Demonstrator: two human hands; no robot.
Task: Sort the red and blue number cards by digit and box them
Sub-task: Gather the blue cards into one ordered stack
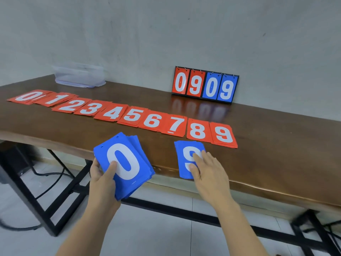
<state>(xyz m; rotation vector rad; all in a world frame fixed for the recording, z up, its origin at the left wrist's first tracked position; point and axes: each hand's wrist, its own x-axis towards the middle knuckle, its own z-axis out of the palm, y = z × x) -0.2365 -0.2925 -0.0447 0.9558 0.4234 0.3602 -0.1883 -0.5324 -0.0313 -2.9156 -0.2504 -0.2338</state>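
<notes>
Blue stack, fanned and showing a 0 on top, is being gripped by the left hand just off the near edge of the counter, thumb lying across the face. The right hand, fingers flat, is pressing a single blue card, apparently a 9, onto the counter just below the red 8 and 9. The red piles are lying in a row, 0 to 9, and appear sorted. Blue sorting is judged to be only beginning; the next move is calling for the top 0 to be peeled off and laid well to the left. Boxing is not yet begun: a clear plastic box is sitting at the far left by the grey wall, and a flip scoreboard is standing at the back. Dark glossy wood is resting on a black frame over pale floor tiles.
</notes>
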